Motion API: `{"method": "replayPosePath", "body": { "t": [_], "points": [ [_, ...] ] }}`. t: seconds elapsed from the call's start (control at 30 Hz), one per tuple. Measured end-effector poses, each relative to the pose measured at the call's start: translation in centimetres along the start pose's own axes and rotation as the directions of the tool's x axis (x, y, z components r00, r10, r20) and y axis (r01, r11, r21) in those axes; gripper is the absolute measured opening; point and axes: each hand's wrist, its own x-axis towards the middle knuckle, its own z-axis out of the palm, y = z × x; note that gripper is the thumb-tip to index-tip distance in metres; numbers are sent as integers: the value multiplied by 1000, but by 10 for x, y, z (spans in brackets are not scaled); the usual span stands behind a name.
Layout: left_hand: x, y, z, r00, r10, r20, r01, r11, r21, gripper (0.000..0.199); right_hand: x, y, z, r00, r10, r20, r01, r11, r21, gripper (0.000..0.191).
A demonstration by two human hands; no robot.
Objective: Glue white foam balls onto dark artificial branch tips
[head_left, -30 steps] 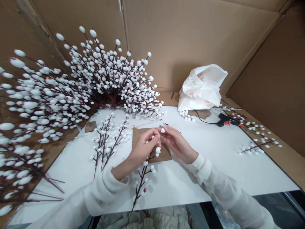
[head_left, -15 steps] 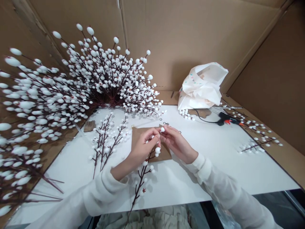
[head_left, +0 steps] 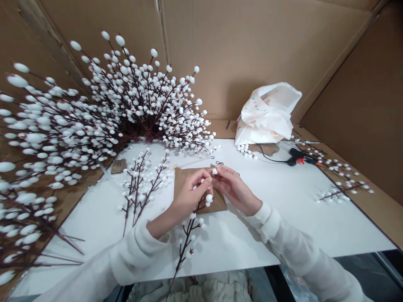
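A dark brown artificial branch with white berries (head_left: 188, 235) slants from the table's front edge up to my hands. My left hand (head_left: 195, 186) is closed around its upper part, with several berries showing below the fingers. My right hand (head_left: 233, 188) pinches a white berry (head_left: 214, 171) at the branch tip, its fingertips close to those of my left hand. The exact contact of the fingertips is partly hidden. Beneath both hands lies a square of brown cardboard (head_left: 217, 206) on the white tabletop (head_left: 283, 209).
Large bunches of white-berry branches (head_left: 132, 96) crowd the left and back. Separate berry branches (head_left: 137, 184) lie left of the cardboard. At the back right are a white plastic bag (head_left: 267, 113), a hot glue gun (head_left: 299, 157) with its cord, loose berries (head_left: 247, 150) and another branch (head_left: 343, 191).
Almost nothing differs. The berry in my right fingertips has turned or shifted very slightly, and both hands hold nearly the same place.
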Motion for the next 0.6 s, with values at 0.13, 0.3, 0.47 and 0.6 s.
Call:
{"method": "replayPosePath", "body": {
  "t": [0.13,0.3,0.47,0.6],
  "points": [
    [1,-1,0,1000,26,6,-26,1000,5,24,1,2,-2,999,-28,29,29,999,-38,24],
    [-1,1,1,999,48,-19,-48,999,27,24,1,4,-3,997,-58,49,61,997,-56,24],
    [-1,1,1,998,51,-23,-50,998,49,25,2,5,-1,998,-44,36,46,998,-45,27],
    [0,0,0,1000,18,-19,-18,1000,15,24,0,6,2,999,-50,12,50,999,-6,29]
  ]
}}
